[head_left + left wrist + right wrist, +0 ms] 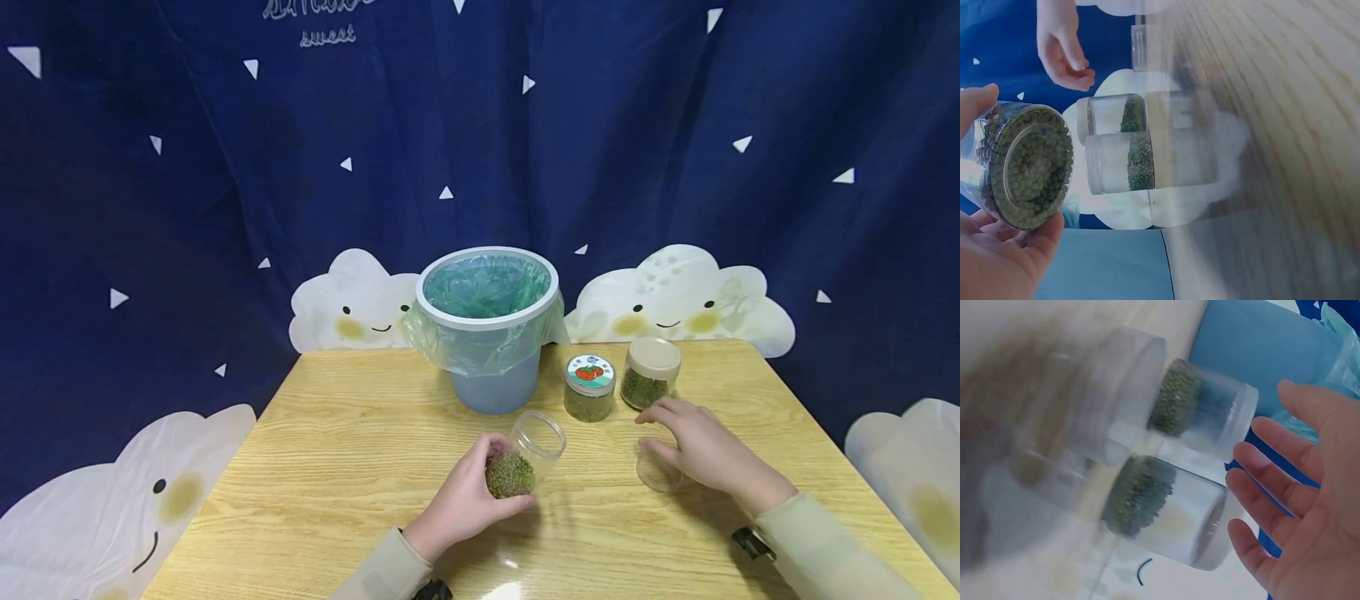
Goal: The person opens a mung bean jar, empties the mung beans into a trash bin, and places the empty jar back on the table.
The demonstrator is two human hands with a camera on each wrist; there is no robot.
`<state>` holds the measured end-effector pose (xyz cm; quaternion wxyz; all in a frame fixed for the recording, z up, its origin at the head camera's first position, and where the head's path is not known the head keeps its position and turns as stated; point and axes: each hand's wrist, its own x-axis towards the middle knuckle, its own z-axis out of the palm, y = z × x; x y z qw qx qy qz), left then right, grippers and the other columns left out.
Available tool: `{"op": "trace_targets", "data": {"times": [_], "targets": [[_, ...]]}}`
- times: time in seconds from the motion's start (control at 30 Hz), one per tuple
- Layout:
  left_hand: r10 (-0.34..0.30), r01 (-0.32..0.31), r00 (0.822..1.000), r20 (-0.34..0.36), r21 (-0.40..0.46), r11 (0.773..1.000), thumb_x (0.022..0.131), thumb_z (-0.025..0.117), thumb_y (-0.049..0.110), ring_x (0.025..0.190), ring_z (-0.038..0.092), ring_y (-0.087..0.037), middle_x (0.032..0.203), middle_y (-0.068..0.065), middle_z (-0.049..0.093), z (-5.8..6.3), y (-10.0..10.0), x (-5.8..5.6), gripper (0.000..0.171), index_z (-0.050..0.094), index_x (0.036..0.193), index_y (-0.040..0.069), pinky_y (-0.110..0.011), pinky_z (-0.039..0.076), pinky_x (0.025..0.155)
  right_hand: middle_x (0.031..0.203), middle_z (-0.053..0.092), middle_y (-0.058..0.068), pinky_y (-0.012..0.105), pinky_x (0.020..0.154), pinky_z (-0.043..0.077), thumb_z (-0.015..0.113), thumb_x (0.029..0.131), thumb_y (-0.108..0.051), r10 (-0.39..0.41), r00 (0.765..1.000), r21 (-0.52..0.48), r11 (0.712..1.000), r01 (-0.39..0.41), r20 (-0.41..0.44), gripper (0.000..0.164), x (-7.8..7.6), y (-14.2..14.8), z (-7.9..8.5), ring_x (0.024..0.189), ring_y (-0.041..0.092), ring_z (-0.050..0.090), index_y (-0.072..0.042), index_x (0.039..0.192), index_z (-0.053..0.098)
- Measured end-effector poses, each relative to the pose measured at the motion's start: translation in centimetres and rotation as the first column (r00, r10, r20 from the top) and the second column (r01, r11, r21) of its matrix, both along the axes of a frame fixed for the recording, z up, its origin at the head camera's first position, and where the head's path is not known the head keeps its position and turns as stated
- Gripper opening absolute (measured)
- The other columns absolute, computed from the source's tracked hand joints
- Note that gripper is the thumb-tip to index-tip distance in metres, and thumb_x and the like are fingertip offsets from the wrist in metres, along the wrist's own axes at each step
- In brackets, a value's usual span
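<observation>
My left hand [468, 500] grips a clear, lidless jar [542, 437] part-filled with green beans. The jar is tilted, its mouth toward the upper right, above the table. Its round base and the beans [1038, 165] face the left wrist view, with the thumb and fingers around its side. My right hand [701, 446] hovers with loosely bent fingers and holds nothing. Just below and beside it, a clear round lid [658, 473] lies on the table; it appears blurred in the right wrist view [1116, 394].
Behind stand a jar with a tomato-print lid [589, 387] and a beige-lidded jar [651, 372], both part-filled with green contents. A blue bin [495, 387] with a green plastic liner [487, 287] stands left of them on the wooden table [337, 433]. A navy curtain hangs behind.
</observation>
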<state>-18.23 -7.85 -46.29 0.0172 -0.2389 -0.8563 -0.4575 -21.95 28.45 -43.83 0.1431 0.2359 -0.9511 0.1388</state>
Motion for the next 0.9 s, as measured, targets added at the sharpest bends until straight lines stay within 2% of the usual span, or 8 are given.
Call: {"op": "trace_targets", "data": {"times": [0.1,0.33,0.53,0.8,0.9], "targets": [[0.008,-0.008,1.0,0.003,0.002,1.0,0.079,0.091,0.032,0.112,0.061,-0.016,0.121,0.0,0.061,0.1,0.0,0.0,0.069,0.048,0.13,0.014,-0.036,0.053,0.099,0.11,0.071,0.005,0.06,0.085,0.051,0.079,0.091,-0.023,0.006,1.0,-0.003,1.0,-0.006,-0.02,0.023,-0.2,0.1,1.0,0.101,0.032,0.069,-0.013,0.111,0.073],[0.006,-0.006,1.0,-0.02,0.03,1.0,0.078,0.091,0.028,0.112,0.062,-0.016,0.123,0.0,0.062,0.3,0.0,0.1,0.07,0.049,0.132,0.009,-0.036,0.054,0.099,0.106,0.072,0.002,0.057,0.083,0.054,0.081,0.089,-0.019,0.043,0.994,-0.004,0.999,-0.043,-0.103,0.02,-1.1,0.3,3.3,0.097,0.029,0.071,-0.016,0.106,0.073],[0.013,-0.013,1.0,-0.027,0.027,1.0,0.079,0.09,0.027,0.114,0.062,-0.018,0.123,-0.001,0.063,0.3,0.0,0.1,0.069,0.049,0.132,0.008,-0.037,0.053,0.1,0.103,0.071,0.003,0.049,0.081,0.058,0.081,0.089,-0.018,0.086,0.983,0.008,0.996,-0.086,-0.159,0.02,-2.3,0.1,5.6,0.093,0.026,0.072,-0.011,0.106,0.073],[0.023,-0.022,0.999,-0.024,0.022,1.0,0.08,0.09,0.03,0.112,0.061,-0.015,0.121,0.001,0.062,0.4,0.0,0.2,0.067,0.049,0.13,0.014,-0.034,0.053,0.097,0.099,0.068,0.0,0.046,0.082,0.055,0.074,0.096,-0.019,0.07,0.99,-0.056,0.995,-0.077,-0.119,0.01,-4.2,-0.4,8.9,0.094,0.021,0.066,-0.013,0.104,0.072],[0.022,-0.021,0.999,-0.025,0.021,1.0,0.08,0.09,0.028,0.11,0.06,-0.014,0.12,0.002,0.062,0.5,0.0,0.2,0.066,0.049,0.13,0.015,-0.033,0.053,0.096,0.097,0.067,0.0,0.044,0.081,0.054,0.073,0.097,-0.017,0.077,0.988,-0.073,0.993,-0.087,-0.133,0.007,-5.1,-0.6,10.0,0.092,0.02,0.065,-0.013,0.102,0.071]]}}
